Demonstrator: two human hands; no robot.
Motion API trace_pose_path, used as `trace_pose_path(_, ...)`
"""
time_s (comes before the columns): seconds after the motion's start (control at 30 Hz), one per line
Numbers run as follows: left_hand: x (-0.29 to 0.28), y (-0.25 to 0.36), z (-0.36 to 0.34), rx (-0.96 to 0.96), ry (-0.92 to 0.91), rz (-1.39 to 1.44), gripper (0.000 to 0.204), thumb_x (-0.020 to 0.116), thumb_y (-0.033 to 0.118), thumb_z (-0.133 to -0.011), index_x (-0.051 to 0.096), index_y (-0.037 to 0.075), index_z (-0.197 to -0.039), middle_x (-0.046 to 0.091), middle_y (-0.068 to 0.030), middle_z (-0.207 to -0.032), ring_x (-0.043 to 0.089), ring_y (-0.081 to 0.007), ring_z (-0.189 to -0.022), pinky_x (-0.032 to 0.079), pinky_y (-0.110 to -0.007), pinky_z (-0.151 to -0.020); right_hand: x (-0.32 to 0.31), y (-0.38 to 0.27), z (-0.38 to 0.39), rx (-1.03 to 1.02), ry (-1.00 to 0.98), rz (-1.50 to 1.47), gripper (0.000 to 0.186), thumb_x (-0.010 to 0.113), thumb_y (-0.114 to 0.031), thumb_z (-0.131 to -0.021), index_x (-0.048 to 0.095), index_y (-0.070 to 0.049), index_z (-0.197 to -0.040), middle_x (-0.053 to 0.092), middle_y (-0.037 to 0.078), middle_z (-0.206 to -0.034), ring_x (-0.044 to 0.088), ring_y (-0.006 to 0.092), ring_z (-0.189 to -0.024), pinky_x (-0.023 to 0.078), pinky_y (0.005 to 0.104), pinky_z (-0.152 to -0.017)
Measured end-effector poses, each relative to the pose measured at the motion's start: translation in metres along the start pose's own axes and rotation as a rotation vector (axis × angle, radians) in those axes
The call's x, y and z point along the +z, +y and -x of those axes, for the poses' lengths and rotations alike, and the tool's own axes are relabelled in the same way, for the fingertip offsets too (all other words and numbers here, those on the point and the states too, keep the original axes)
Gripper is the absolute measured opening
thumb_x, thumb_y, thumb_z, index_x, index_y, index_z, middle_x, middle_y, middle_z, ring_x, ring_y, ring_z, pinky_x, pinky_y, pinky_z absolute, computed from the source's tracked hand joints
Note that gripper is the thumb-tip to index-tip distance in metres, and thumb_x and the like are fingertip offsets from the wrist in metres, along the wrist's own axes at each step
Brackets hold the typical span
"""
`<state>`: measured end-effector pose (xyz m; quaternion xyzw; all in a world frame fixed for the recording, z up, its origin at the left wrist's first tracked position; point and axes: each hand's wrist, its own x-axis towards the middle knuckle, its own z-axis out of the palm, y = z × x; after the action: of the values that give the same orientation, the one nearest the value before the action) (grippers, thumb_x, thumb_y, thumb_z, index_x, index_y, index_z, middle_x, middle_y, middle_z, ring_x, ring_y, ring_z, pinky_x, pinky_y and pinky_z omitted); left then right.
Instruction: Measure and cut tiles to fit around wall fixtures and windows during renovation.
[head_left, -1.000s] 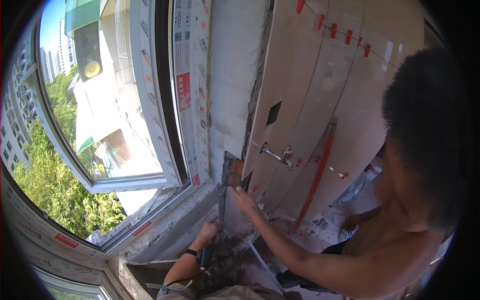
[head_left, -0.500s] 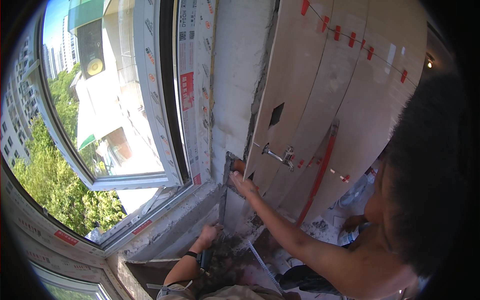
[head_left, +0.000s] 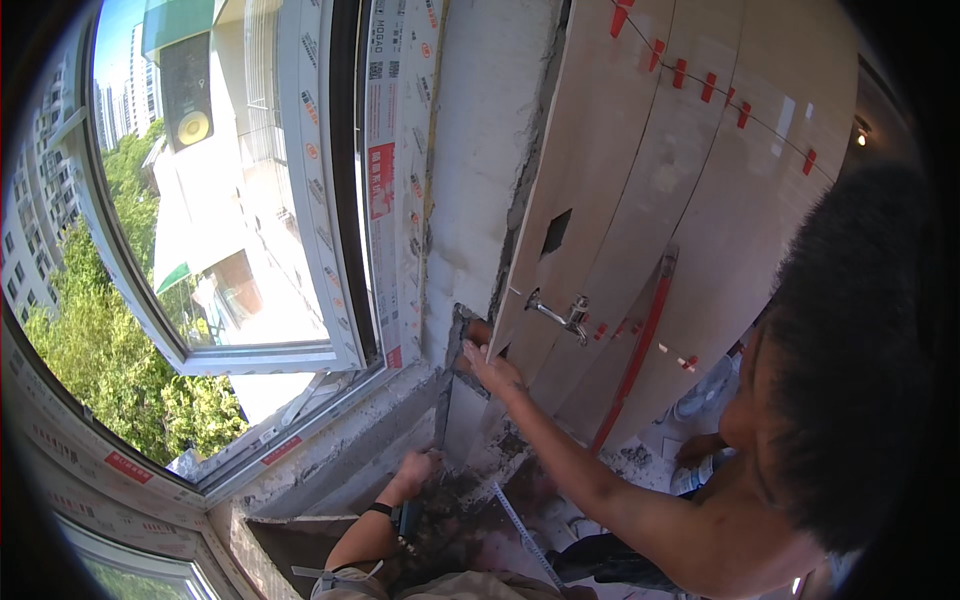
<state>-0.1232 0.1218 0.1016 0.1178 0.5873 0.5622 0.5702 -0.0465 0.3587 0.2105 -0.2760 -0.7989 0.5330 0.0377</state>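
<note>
Left hand is curled at seven o'clock from the brick-lined wall cavity; what it grips, if anything, cannot be told. The right hand cannot be made out. A co-worker's hand has risen to the cavity beside the tile panel, so work now seems centred there.

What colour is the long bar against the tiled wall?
The long bar is red; the head view shows it.
</note>
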Motion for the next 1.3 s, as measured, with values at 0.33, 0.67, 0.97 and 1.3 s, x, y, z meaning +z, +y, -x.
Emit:
trace_pose_path(0.33,-0.005,-0.003,-0.001,0.005,0.024,-0.037,0.048,0.056,0.011,-0.085,0.046,0.002,-0.132,0.062,-0.0059,-0.086,0.054,-0.0131,-0.067,0.039,-0.025,-0.054,0.002,-0.002,0.011,-0.202,0.164,0.541,0.063,0.034,-0.044,-0.095,0.034,0.003,-0.137,0.033,0.019,-0.143,0.028,0.0309,-0.135,0.021,0.0367,-0.111)
trace_pose_path(0.67,-0.008,-0.012,-0.003,0.009,-0.009,-0.049,0.045,0.053,0.009,-0.087,0.046,0.002,-0.131,0.061,-0.0067,-0.084,0.054,-0.0128,-0.066,0.039,-0.026,-0.053,-0.003,-0.024,0.024,-0.493,0.275,1.024,0.065,0.033,-0.046,-0.094,0.034,0.004,-0.137,0.032,0.020,-0.143,0.027,0.0324,-0.135,0.021,0.0377,-0.111)
trace_pose_path(0.97,-0.004,-0.009,0.010,0.028,0.034,-0.102,0.026,0.054,0.011,-0.087,0.061,0.004,-0.112,0.063,-0.0052,-0.086,0.059,-0.0143,-0.072,0.044,-0.026,-0.057,-0.002,-0.026,0.027,-0.561,0.300,1.117,0.067,0.033,-0.048,-0.094,0.033,0.005,-0.136,0.031,0.020,-0.144,0.026,0.0337,-0.135,0.020,0.0386,-0.111)
trace_pose_path(1.3,-0.006,-0.004,0.023,-0.003,0.038,-0.047,0.028,0.050,0.013,-0.089,0.059,0.005,-0.114,0.062,-0.0045,-0.087,0.057,-0.0137,-0.071,0.042,-0.026,-0.055,0.012,-0.052,0.029,-0.490,0.467,1.049,0.079,0.040,-0.056,-0.088,0.032,0.008,-0.134,0.028,0.025,-0.143,0.027,0.0371,-0.133,0.021,0.0421,-0.111)
